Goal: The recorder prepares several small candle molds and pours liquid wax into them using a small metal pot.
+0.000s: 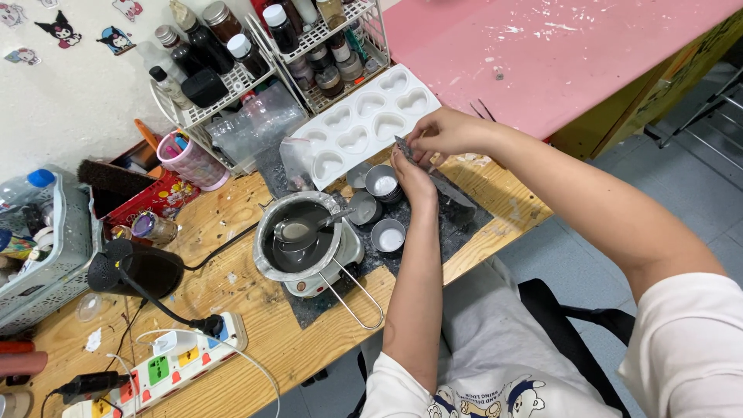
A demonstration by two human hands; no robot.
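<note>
Hands: our left hand (414,176) and right hand (445,131) pinch a thin grey strip (404,145), fingers closed.
Below: small round metal tins (382,183), near for reach.

We cannot make out what our left hand (412,174) and right hand (445,133) pinch together; our fingers cover it. The basket (54,263) at far left runs off the edge.
</note>
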